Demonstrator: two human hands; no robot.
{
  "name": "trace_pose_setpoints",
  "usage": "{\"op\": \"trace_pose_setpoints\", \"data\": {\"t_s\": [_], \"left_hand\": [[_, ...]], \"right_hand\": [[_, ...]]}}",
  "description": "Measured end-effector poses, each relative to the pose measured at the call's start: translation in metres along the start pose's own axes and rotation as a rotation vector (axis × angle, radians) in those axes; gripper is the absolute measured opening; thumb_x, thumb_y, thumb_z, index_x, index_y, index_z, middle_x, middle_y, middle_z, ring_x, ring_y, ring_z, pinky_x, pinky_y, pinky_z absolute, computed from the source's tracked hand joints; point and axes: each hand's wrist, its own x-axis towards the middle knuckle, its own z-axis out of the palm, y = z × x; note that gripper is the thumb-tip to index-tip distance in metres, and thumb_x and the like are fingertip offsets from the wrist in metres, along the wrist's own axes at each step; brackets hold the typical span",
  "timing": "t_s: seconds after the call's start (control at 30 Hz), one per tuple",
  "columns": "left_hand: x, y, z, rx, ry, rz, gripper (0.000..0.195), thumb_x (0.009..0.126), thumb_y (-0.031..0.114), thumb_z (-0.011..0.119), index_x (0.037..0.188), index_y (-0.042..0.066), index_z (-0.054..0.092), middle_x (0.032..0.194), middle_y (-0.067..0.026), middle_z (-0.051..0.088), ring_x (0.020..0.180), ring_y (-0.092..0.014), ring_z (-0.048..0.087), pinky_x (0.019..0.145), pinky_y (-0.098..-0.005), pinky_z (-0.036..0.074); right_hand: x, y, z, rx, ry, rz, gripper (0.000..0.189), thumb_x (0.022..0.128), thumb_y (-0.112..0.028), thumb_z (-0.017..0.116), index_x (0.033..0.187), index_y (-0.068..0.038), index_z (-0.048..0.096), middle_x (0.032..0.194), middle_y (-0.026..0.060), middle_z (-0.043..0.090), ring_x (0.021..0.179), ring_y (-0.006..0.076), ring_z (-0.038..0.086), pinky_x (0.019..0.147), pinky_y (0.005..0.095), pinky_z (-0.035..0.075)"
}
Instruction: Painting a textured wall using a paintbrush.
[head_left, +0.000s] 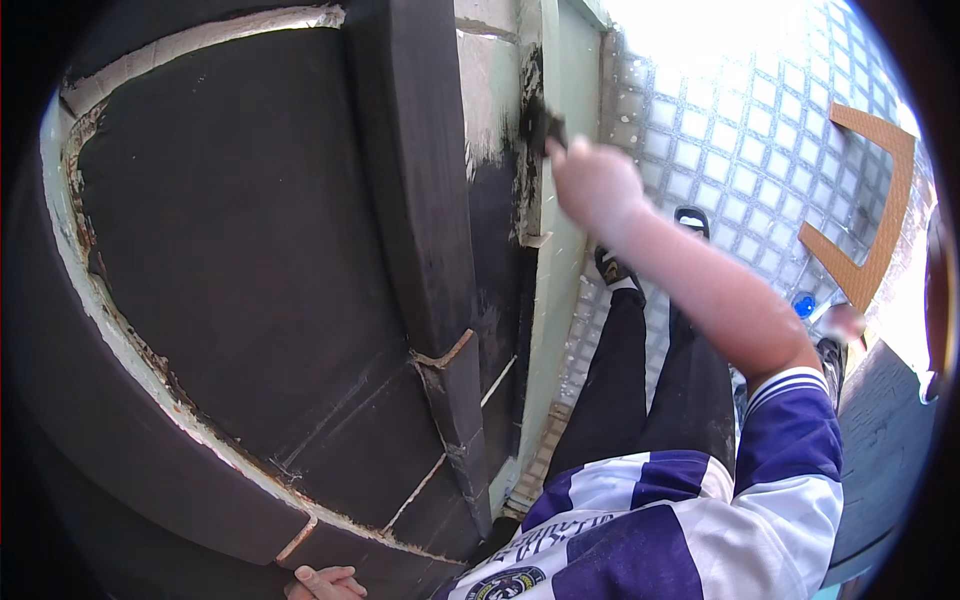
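My right hand (600, 184) grips a paintbrush (536, 131), its dark bristles against the narrow edge strip of a built-in structure. Blackish paint (499, 217) covers the lower part of the recess beside the strip. Above it, a pale green and white area (487, 90) shows bare, with streaked brush marks along the border. At the bottom edge, my left hand (326, 583) is partly cut off, its fingers loosely spread beside a dark-painted panel (202, 517); no object shows in it. A large dark panel (240, 210) with a rough, pale curved border (127, 330) fills the left side.
A dark upright post (416, 165) stands between the large panel and the recess. Patterned tiles (739, 157) cover the floor under my feet. On the right are an orange-brown angular frame piece (892, 195), a small blue object (804, 304) and a dark board (885, 450).
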Motion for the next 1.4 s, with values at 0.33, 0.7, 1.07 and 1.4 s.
{"op": "trace_pose_setpoints", "data": {"t_s": [0.33,0.7,1.07,1.4], "left_hand": [[-0.001,0.0,0.0,0.018,0.006,0.0,0.073,0.097,0.051,0.053,0.042,0.003,0.061,0.04,-0.0067,0.053,0.03,-0.015,0.037,0.032,-0.0296,0.03],[0.001,0.003,0.003,-0.008,0.024,0.01,0.074,0.095,0.054,0.054,0.042,0.004,0.06,0.041,-0.0086,0.053,0.029,-0.015,0.036,0.031,-0.0295,0.029],[0.0,0.0,-0.001,-0.016,0.017,-0.021,0.072,0.096,0.054,0.054,0.044,0.004,0.061,0.044,-0.0114,0.057,0.029,-0.015,0.037,0.03,-0.0291,0.03],[0.003,-0.005,-0.007,-0.043,-0.06,-0.045,0.073,0.096,0.051,0.055,0.046,-0.001,0.063,0.043,-0.0094,0.056,0.03,-0.015,0.036,0.031,-0.0299,0.028]], "right_hand": [[-0.028,0.002,0.008,0.046,-0.366,-0.22,0.018,0.082,-0.016,0.058,0.087,-0.01,0.075,0.089,0.0083,0.073,0.087,0.0238,0.072,0.072,0.0382,0.057],[0.079,0.061,-0.093,0.105,0.134,0.212,0.027,0.09,-0.023,0.055,0.107,-0.015,0.074,0.101,0.0156,0.072,0.098,0.0289,0.069,0.089,0.0418,0.054],[-0.006,0.003,0.016,0.159,-0.046,0.212,0.058,0.088,-0.012,0.047,0.143,0.002,0.041,0.099,0.0182,0.066,0.086,0.0308,0.07,0.078,0.0415,0.057],[-0.074,-0.011,0.064,0.177,-0.11,0.088,0.061,0.084,-0.017,0.056,0.142,-0.004,0.046,0.091,0.0119,0.065,0.077,0.026,0.07,0.067,0.0374,0.057]]}}
